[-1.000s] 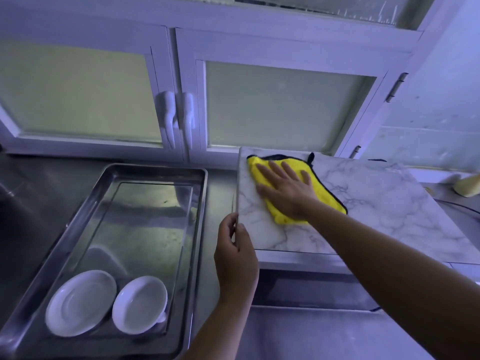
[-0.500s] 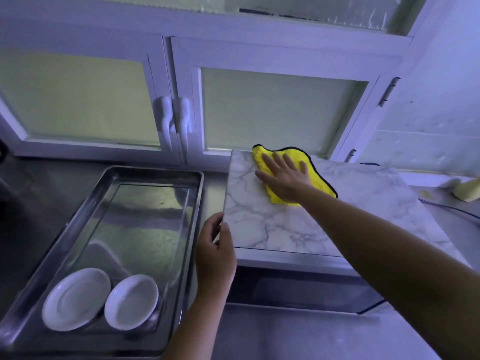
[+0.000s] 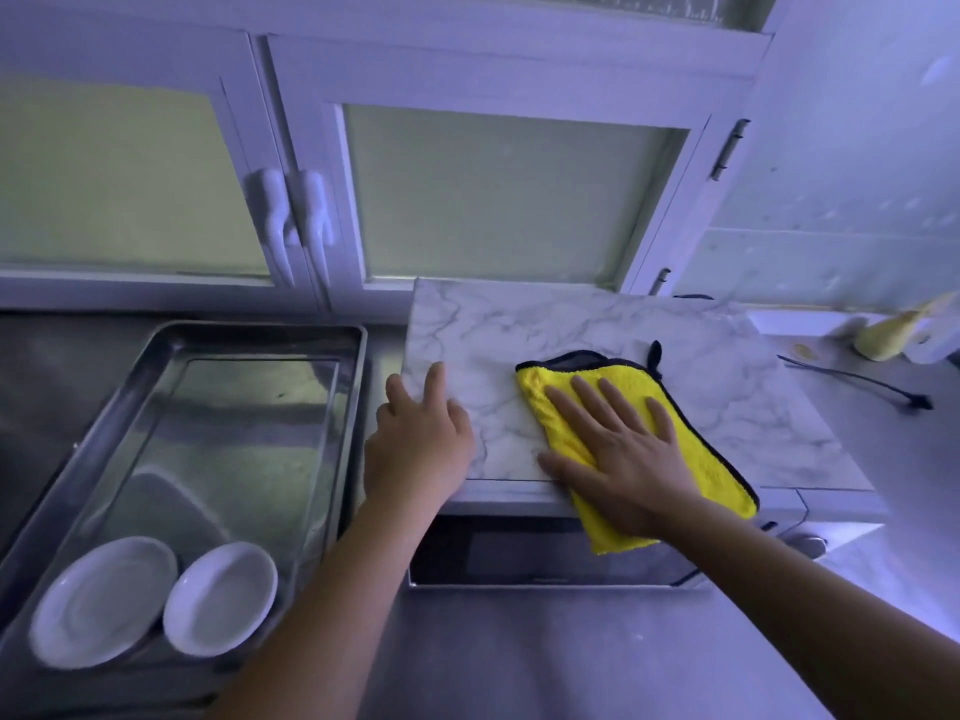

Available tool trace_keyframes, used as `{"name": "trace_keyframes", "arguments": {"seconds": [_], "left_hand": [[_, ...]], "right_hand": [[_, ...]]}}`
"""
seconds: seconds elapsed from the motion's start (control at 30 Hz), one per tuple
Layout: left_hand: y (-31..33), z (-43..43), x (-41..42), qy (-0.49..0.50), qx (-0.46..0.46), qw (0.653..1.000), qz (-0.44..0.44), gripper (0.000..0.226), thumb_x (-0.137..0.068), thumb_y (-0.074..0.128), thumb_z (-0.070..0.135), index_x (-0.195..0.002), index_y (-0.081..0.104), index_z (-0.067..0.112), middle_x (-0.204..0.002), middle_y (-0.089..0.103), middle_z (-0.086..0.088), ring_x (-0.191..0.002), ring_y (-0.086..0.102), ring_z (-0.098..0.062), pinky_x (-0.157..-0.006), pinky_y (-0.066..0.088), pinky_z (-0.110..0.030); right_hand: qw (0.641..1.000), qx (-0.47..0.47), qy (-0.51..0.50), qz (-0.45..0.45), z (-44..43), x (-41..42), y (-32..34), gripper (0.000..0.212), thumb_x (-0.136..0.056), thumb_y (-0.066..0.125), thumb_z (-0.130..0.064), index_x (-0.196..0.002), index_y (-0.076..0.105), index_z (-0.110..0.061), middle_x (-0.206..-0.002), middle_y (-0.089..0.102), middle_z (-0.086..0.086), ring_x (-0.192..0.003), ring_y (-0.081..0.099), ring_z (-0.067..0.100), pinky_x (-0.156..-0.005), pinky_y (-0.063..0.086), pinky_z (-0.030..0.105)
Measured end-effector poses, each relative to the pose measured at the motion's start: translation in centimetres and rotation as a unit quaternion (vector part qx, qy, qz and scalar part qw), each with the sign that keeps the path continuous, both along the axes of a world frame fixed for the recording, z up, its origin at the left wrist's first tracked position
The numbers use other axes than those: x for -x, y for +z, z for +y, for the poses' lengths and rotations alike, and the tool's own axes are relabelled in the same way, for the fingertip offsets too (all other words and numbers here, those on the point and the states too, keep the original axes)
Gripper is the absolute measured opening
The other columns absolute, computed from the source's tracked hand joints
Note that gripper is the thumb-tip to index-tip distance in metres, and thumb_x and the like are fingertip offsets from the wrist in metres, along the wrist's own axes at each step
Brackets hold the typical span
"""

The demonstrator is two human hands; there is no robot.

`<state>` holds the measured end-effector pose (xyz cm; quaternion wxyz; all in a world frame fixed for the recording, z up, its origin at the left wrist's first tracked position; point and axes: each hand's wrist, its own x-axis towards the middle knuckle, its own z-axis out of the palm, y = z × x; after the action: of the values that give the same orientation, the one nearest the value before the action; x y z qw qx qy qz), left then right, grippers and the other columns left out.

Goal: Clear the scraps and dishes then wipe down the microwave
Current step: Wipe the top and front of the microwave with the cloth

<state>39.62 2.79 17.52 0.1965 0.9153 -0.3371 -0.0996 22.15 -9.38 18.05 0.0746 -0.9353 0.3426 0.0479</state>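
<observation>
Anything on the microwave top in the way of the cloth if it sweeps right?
Nothing visible. Right of the yellow cloth, under the flat right hand, the microwave top is bare to its edge. The left hand rests on the top's left edge, away from that path.

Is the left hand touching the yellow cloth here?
Apart. The head view shows a strip of bare marble top between the left hand and the yellow cloth; only the right hand presses flat on the cloth.
</observation>
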Motion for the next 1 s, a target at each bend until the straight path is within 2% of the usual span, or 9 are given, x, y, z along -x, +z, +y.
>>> {"name": "trace_keyframes", "arguments": {"seconds": [0.13, 0.27, 0.37, 0.53, 0.67, 1.0], "left_hand": [[-0.4, -0.1, -0.2, 0.008, 0.001, 1.000, -0.025, 0.051, -0.101, 0.026, 0.038, -0.151, 0.018, 0.033, -0.157, 0.019, -0.019, -0.131, 0.040, -0.038, -0.097, 0.040, -0.046], [-0.4, -0.1, -0.2, 0.008, 0.008, 0.999, -0.047, 0.047, -0.101, 0.025, 0.038, -0.148, 0.021, 0.033, -0.151, 0.027, -0.017, -0.124, 0.044, -0.036, -0.088, 0.043, -0.045], [-0.5, -0.2, -0.4, 0.016, 0.022, 0.998, -0.052, 0.044, -0.101, 0.026, 0.038, -0.145, 0.024, 0.034, -0.145, 0.032, -0.014, -0.120, 0.045, -0.034, -0.081, 0.042, -0.043], [-1.0, -0.3, -1.2, 0.017, 0.032, 0.999, -0.023, 0.043, -0.101, 0.026, 0.044, -0.144, 0.024, 0.040, -0.147, 0.031, -0.012, -0.124, 0.045, -0.036, -0.090, 0.045, -0.048], [-1.2, -0.5, -1.7, 0.028, 0.044, 0.998, 0.028, 0.042, -0.100, 0.031, 0.047, -0.141, 0.029, 0.044, -0.148, 0.033, -0.012, -0.127, 0.044, -0.038, -0.097, 0.042, -0.050], [-0.9, -0.6, -1.3, 0.037, 0.033, 0.999, 0.023, 0.037, -0.100, 0.029, 0.049, -0.137, 0.029, 0.049, -0.138, 0.041, -0.013, -0.116, 0.051, -0.039, -0.091, 0.042, -0.048]], "right_hand": [[1.000, -0.006, 0.027, 0.007, -5.5, -2.9, 0.1, 0.077, -0.080, 0.014, -0.084, -0.149, -0.008, -0.059, -0.163, -0.011, -0.023, -0.151, -0.013, 0.006, -0.122, -0.006, 0.050], [1.000, 0.004, 0.028, 0.000, -12.1, -6.8, 0.1, 0.070, -0.089, 0.027, -0.078, -0.151, 0.002, -0.057, -0.165, -0.003, -0.019, -0.153, -0.006, 0.009, -0.122, -0.001, 0.050], [1.000, 0.015, -0.014, 0.005, -15.5, -9.5, -0.1, 0.071, -0.087, 0.027, -0.081, -0.150, 0.004, -0.059, -0.166, -0.002, -0.016, -0.154, -0.007, 0.019, -0.120, -0.001, 0.056], [0.999, 0.014, -0.045, 0.005, -16.4, -11.0, 0.2, 0.068, -0.087, 0.022, -0.082, -0.148, 0.004, -0.061, -0.166, 0.003, -0.013, -0.154, -0.002, 0.024, -0.116, 0.000, 0.064], [0.999, 0.011, -0.036, 0.013, -14.2, -8.2, 0.0, 0.063, -0.091, 0.017, -0.077, -0.149, -0.002, -0.059, -0.166, -0.004, -0.014, -0.154, -0.006, 0.023, -0.117, -0.002, 0.064], [0.998, 0.011, 0.054, 0.012, -4.5, 8.8, 0.3, 0.064, -0.080, -0.002, -0.082, -0.139, -0.024, -0.066, -0.161, -0.018, -0.024, -0.150, -0.024, 0.013, -0.120, -0.009, 0.054]]}}
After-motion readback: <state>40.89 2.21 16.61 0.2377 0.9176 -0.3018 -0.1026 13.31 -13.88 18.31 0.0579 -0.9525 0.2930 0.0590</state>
